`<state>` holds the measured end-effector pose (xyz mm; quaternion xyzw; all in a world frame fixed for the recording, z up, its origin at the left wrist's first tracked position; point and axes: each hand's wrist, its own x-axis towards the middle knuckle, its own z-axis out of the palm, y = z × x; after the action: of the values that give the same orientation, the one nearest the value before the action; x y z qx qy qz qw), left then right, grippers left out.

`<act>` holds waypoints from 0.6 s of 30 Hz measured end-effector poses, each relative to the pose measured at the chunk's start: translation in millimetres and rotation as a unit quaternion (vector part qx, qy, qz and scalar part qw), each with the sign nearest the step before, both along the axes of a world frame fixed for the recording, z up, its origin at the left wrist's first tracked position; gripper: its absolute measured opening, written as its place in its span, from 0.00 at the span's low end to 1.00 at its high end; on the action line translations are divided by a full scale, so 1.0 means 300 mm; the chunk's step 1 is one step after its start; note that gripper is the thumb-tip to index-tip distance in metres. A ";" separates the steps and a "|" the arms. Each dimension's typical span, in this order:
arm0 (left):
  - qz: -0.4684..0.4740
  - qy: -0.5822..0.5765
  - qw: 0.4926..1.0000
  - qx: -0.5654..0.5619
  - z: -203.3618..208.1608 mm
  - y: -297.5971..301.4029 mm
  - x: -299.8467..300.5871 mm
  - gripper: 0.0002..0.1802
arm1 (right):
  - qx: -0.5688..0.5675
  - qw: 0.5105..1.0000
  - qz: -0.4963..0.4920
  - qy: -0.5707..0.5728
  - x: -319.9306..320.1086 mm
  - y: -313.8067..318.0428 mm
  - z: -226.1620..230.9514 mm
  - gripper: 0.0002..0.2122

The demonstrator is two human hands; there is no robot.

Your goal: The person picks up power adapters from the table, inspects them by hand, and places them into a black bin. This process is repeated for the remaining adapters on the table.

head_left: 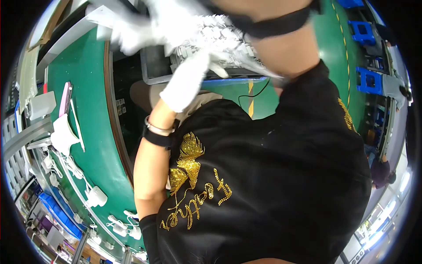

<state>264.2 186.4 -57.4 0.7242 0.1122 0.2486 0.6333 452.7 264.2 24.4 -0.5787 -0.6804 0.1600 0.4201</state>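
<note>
My left hand (187, 81), in a white glove, reaches over the near rim of a dark grey crate (151, 80). Its thumb and a finger stand apart, and I see nothing gripped between them. Many small white pieces (215, 33) fill the crate in a heap. Above and left of that hand is my right hand (154, 28), also white-gloved and badly smeared by motion. Its fingers reach toward the bench edge at the upper left; whether they hold anything is unclear. Clear plastic sheeting (248, 61) seems to lie along the crate's right part.
On my left runs a green-topped bench (94, 145) with a brown edge. It carries a white stand (64, 134), a pink-and-white flat item (65, 99), and white plug adapters with cables (96, 196). Blue stools (369, 81) and other people are at the far right.
</note>
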 end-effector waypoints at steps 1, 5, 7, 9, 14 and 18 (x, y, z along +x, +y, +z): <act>-0.083 -0.027 0.996 -0.034 0.006 -0.024 0.019 0.17 | -0.010 0.999 -0.032 -0.040 0.075 0.006 0.000 0.19; -0.244 0.142 0.959 -0.040 0.229 -0.150 0.012 0.13 | -0.037 0.980 -0.136 -0.142 0.325 -0.054 0.036 0.20; -0.086 0.028 0.984 0.154 0.190 -0.126 0.032 0.12 | -0.041 0.968 -0.179 -0.170 0.414 -0.107 0.088 0.20; 0.070 -0.008 0.995 0.064 0.158 -0.075 0.066 0.20 | -0.036 0.957 -0.214 -0.191 0.500 -0.162 0.147 0.20; 0.209 -0.015 0.961 0.178 0.164 -0.061 0.231 0.43 | -0.017 0.927 -0.295 -0.232 0.656 -0.340 0.288 0.20; 0.193 -0.008 0.914 0.358 0.338 -0.189 0.350 0.56 | -0.013 0.896 -0.356 -0.264 0.774 -0.508 0.398 0.21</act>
<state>369.2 129.6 44.0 0.8646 0.1485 0.3954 0.2722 684.8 111.8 143.7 -0.8090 -0.5124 -0.1503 0.2458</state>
